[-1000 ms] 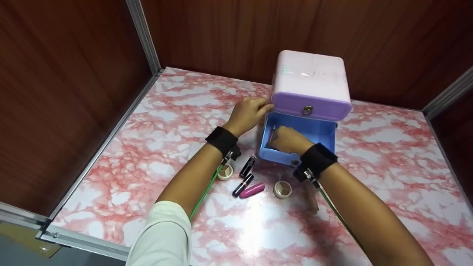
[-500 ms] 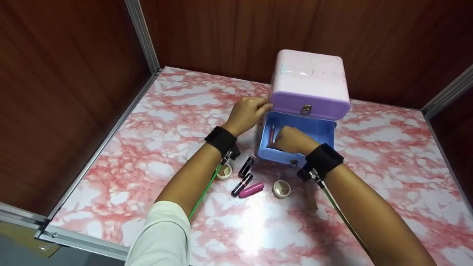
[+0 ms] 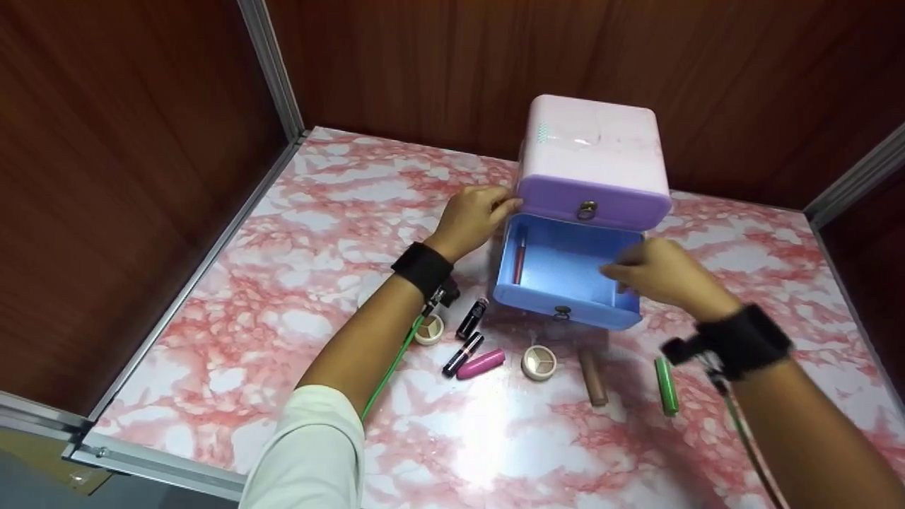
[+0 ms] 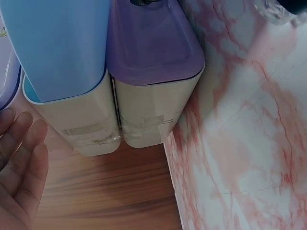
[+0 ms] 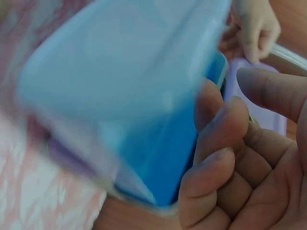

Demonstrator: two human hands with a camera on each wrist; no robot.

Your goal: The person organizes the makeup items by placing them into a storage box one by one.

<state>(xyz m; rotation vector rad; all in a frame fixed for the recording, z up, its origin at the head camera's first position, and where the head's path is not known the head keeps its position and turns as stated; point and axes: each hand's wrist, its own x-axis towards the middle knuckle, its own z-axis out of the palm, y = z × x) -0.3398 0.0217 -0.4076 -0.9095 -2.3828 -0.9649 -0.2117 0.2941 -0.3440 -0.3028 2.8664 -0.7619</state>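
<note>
Since the right hand (image 3: pixel 657 272), loose and empty, hangs over the drawer (image 3: pixel 601 316), a bump could roll the red tube (image 3: pixel 520 264) lying by its left wall. Left hand (image 3: pixel 472 218): fingers straight, beside box (image 3: pixel 597 152). Green tube (image 3: pixel 666 386): near right wristband (image 3: pixel 744 343), might be knocked.

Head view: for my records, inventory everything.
Box: 1, pink-purple, rear
Drawer: 1, blue, box front
Stick: 1, red, inside drawer
Palettes: 2, cream, on table
Tubes: 2, black, between palettes
Capsule: 1, pink, between palettes
Cylinder: 1, brown, right of palettes
Shiny tube: 1, green, rightmost
Table: 1, red-white, beneath
Panels: 3, brown, around table
Rails: several, silver, edges
Unclear item: 1, yellowish, lower left
Cables: 2, greenish, forearms
Wristbands: 2, black, wrists
Sleeve: 1, pale, left arm
Left hand: 1, at box
Right hand: 1, over drawer
</note>
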